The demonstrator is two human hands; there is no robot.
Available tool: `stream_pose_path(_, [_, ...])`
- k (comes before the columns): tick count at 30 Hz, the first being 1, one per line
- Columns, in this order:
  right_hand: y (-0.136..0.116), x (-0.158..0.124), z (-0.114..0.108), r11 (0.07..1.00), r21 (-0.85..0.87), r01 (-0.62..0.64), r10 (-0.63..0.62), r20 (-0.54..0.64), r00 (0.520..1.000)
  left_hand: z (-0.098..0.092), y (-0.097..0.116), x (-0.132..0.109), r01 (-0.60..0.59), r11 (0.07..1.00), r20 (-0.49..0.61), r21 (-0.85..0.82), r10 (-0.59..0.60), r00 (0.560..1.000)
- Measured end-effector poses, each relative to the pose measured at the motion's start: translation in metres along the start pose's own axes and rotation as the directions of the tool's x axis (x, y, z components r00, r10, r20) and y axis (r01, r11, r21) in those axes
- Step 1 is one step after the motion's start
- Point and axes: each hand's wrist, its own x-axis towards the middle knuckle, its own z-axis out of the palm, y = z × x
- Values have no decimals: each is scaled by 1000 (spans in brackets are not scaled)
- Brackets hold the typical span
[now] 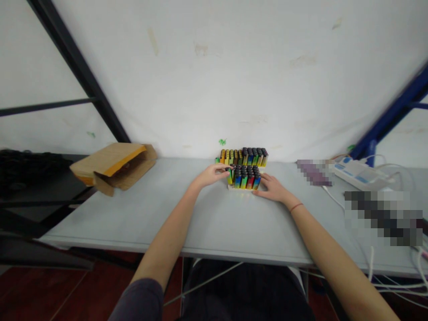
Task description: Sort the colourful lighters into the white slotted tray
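Observation:
Several colourful lighters [248,179] stand upright in rows in a low white tray [243,190] in the middle of the table. My left hand [211,175] is at the tray's left end, its thumb and fingertips closed on a green and yellow lighter [229,177]. That lighter stands slightly apart from the rows. My right hand [273,189] grips the tray's right end, its thumb at the front corner and its fingers along the side. Some of its fingertips are hidden behind the lighters.
Behind the tray, more lighters with yellow [230,157] and dark tops [254,157] stand in rows near the wall. An opened cardboard box [113,166] lies at left. A white power strip [359,173], cables and blurred items lie at right. The table's front edge [234,257] is close to me.

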Motion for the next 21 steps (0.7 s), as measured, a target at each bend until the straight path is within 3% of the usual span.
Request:
stream_pose_path(5, [-1, 0, -2, 1000, 5, 14, -14, -2, 1000, 8, 4, -1, 67, 998, 34, 7, -67, 997])
stream_pose_path(10, [-2, 0, -3, 999, 19, 38, -38, -9, 999, 13, 12, -3, 95, 995, -73, -15, -96, 993])
stream_pose_path(12, [-1, 0, -2, 999, 27, 37, -37, -17, 999, 11, 12, -3, 83, 996, -166, 20, -78, 983])
stream_pose_path(16, [2, 0, 1, 999, 40, 25, -24, -25, 999, 1, -3, -3, 205, 940, -391, 274, -86, 916])
stream_pose_path(21, [2, 0, 0, 999, 37, 9, -9, -13, 1000, 3, -28, -6, 352, 720, -298, 599, -207, 932])
